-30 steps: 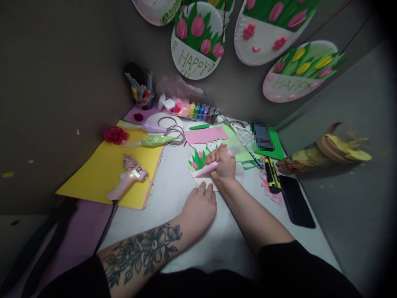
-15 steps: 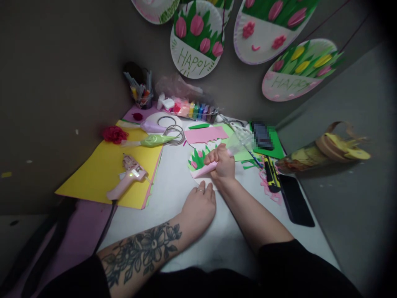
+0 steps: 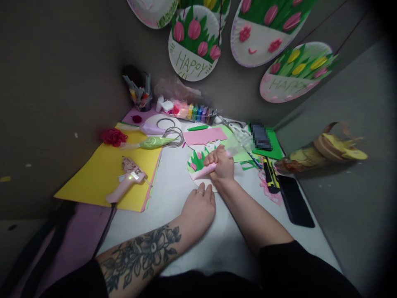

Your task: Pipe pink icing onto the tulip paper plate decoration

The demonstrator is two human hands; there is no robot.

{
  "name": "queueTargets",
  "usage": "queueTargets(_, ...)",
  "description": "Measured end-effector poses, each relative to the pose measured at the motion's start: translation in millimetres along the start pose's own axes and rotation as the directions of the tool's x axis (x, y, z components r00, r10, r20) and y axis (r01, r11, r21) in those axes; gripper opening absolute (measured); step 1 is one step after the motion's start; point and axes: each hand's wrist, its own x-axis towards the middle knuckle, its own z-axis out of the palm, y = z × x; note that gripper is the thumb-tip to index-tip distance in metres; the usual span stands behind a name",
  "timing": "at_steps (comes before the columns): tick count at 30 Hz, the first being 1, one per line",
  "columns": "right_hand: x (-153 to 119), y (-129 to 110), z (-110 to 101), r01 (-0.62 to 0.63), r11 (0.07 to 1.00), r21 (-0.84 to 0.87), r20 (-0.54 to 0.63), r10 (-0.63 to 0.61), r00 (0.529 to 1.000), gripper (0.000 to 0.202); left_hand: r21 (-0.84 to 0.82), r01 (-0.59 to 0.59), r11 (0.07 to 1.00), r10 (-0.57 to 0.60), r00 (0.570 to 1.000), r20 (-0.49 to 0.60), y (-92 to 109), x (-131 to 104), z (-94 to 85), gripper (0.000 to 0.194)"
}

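A round white paper plate [image 3: 197,175] with green paper leaves and small pink tulips lies on the white table. My right hand [image 3: 223,165] is wrapped round a pink piping bag [image 3: 211,168] above it, the bag's narrow end pointing left over the plate. The bag's clear plastic top [image 3: 240,142] sticks out behind the fist. On the plate's near edge rests my left hand [image 3: 200,205], its fingers extended and lying flat.
A pink glue gun [image 3: 125,186] lies on yellow paper [image 3: 83,174] at left. Green and purple piping bags lie behind. Right are a yellow-black cutter [image 3: 271,176], a black phone [image 3: 296,203] and a clear bottle [image 3: 297,159]. Decorated plates [image 3: 194,62] hang above.
The view has shifted slightly, so the hanging plates appear a little lower and further left. Both hands keep nearly the same place and hold.
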Motion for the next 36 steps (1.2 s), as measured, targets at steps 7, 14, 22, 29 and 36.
queueTargets(7, -0.4, -0.6, -1.4, 0.024, 1.000, 0.020, 0.022, -0.025, 0.999, 0.056, 0.010, -0.003, 1.000, 0.003, 1.000, 0.002, -0.7, -0.9, -0.2, 0.038)
queueTargets(14, -0.4, -0.8, -3.9, 0.016, 1.000, 0.010, 0.016, -0.017, 1.000, 0.057, 0.009, -0.003, 1.000, 0.003, 1.000, 0.006, -0.2, -0.9, -2.3, 0.039)
queueTargets(22, -1.0, -0.4, -2.3, -0.018, 1.000, -0.004, 0.017, 0.019, 1.000, 0.058, -0.002, 0.002, 1.000, -0.002, 1.000, -0.005, -0.1, 1.2, 0.9, 0.039)
queueTargets(29, -1.3, 1.3, -2.6, -0.014, 1.000, 0.013, 0.043, 0.013, 0.999, 0.057, -0.012, 0.006, 1.000, -0.006, 1.000, 0.002, 0.2, 1.6, 1.8, 0.038)
queueTargets(36, -1.3, 1.8, -3.6, -0.010, 1.000, -0.018, 0.039, 0.011, 0.999, 0.057, -0.017, 0.003, 1.000, -0.003, 1.000, -0.015, -0.6, 0.2, 0.6, 0.037)
